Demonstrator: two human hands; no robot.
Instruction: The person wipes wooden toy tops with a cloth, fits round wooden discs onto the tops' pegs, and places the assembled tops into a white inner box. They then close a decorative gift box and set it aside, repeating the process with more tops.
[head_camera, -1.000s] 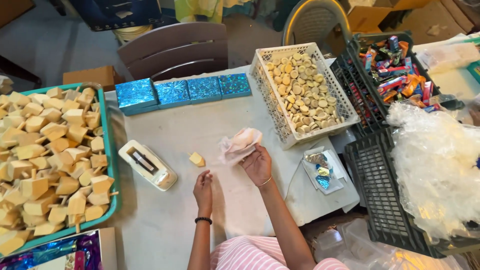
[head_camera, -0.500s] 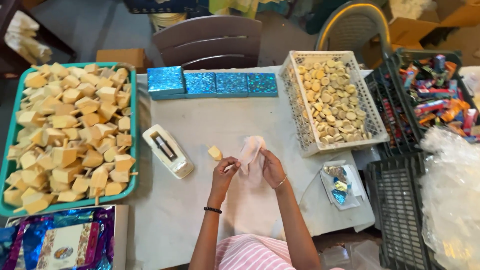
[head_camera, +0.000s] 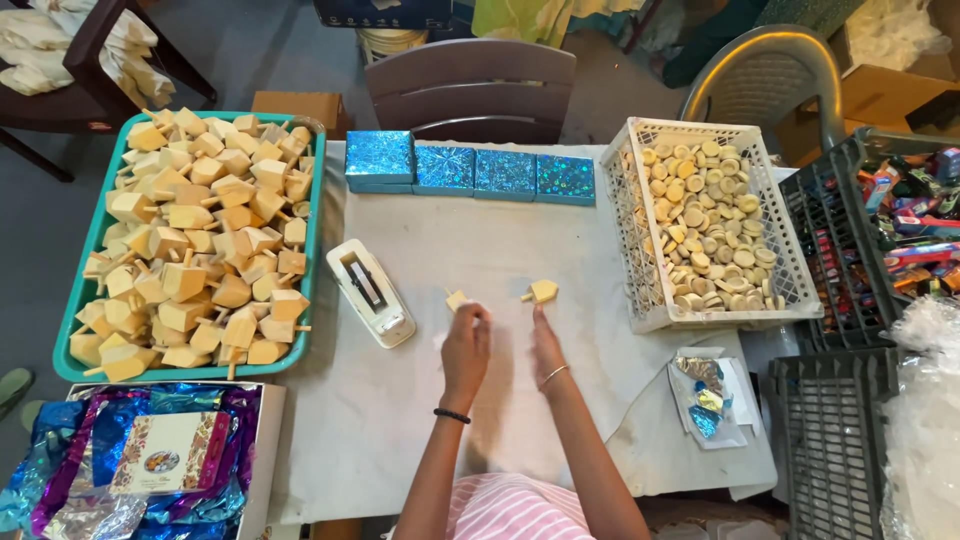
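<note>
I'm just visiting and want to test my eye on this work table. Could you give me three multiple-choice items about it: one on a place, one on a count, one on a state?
1. Where is the teal tray of wooden tops?
A. At the table's left side
B. On the dark chair
C. Inside the white basket

2. How many shiny blue boxes stand in the row at the far edge?
A. Two
B. Four
C. Seven

3. How does the left hand stand with the small wooden piece?
A. Its fingertips are at the piece
B. It lies flat, far from it
C. It is inside the tray

Answers:
1 A: the tray sits left of the white stapler.
2 B: four boxes show side by side.
3 A: the fingertips meet the piece on the table, while the right hand reaches toward the wooden top.
</note>
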